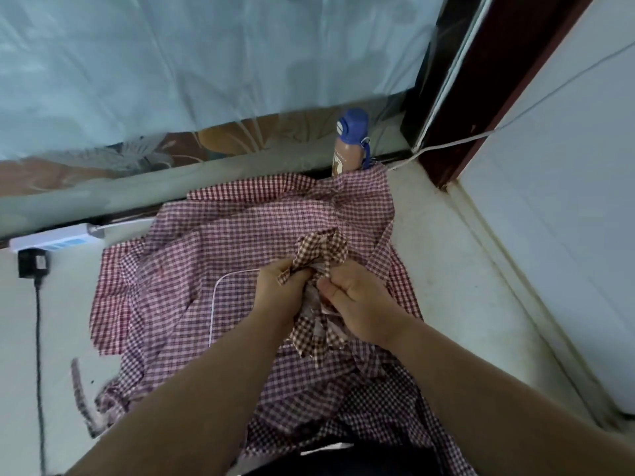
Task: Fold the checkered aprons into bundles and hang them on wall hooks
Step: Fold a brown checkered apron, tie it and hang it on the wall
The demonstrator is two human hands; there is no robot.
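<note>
Both hands were closed on the brown checkered apron (321, 250), which was bunched up between them. Left hand (278, 288) gripped the crumpled upper part, fingers curled into the cloth. Right hand (359, 300) pinched a fold just beside it, the two hands nearly touching. A loose end of the same apron hung below the hands. The bundle sat over the red checkered aprons (223, 242), which lay spread and wrinkled on the floor (457, 269), from the bed (103, 187) edge back to the person. Couldn't tell how many red ones were in the pile, or whether the bundle touched them. A thin white cable (213, 304) looped across the red cloth, left of the left hand. A bottle (348, 146) with a blue cap stood upright at the cloth's far edge, against the bed. A white power strip (55, 238) lay on the floor far left, with a black plug (32, 264) just beside it and a black cord (38, 338) running down from the plug. A dark door frame (481, 80) stood at the right.
</note>
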